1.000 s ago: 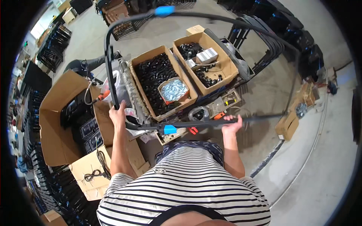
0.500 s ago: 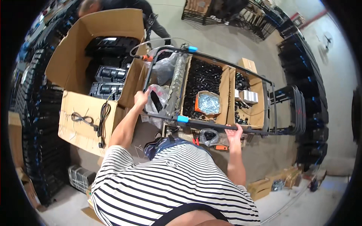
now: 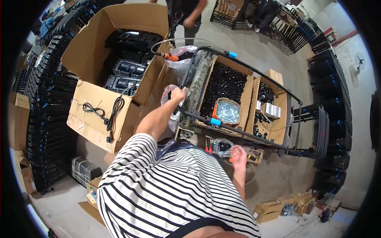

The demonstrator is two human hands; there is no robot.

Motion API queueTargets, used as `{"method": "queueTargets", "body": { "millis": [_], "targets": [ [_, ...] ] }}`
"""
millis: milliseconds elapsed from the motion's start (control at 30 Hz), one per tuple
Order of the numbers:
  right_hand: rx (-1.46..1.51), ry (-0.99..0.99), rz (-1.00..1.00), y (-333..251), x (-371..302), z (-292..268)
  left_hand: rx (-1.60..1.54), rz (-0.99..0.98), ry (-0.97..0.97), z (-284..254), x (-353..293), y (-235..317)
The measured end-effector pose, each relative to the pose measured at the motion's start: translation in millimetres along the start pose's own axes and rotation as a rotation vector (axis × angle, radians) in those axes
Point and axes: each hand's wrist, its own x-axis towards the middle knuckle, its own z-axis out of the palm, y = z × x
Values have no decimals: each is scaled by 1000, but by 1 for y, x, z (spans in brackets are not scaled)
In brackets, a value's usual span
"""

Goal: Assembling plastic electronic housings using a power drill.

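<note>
A black tubular metal frame with light-blue sleeves lies across two cardboard boxes of parts. My left hand is closed around the frame's left end bar, beside a clear plastic bag. My right hand is off the frame, on its near side, with loosely curled fingers and nothing visible in them. Nearest to it is a clear bag of small black parts. Under the frame, one box holds many black plastic pieces and a smaller open box of silvery screws; the other holds small white boxes.
At the left stands a large open carton with black motor-like units inside and black cables on its flap. An orange air tool hangs on a hose. Beyond the frame stands another person. Black frames are stacked along the right.
My right hand has let go of the frame's near rail and drawn back toward me. My left hand still grips the end bar. The person beyond has straightened up and shifted right.
</note>
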Motion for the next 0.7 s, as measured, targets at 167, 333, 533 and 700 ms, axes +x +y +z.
{"method": "queueTargets", "body": {
  "millis": [167,333,533,700],
  "targets": [
    [-217,-75,71,36,-7,28,-174,144,304,-1,-17,-15],
    [-556,-177,121,79,-16,19,-188,242,414,-73,-74,-54],
    [-815,-279,262,94,15,-8,175,283,849,-203,-112,-171],
    [-857,-272,198,95,22,56,321,-20,476,-278,-101,-239]
  ]
}}
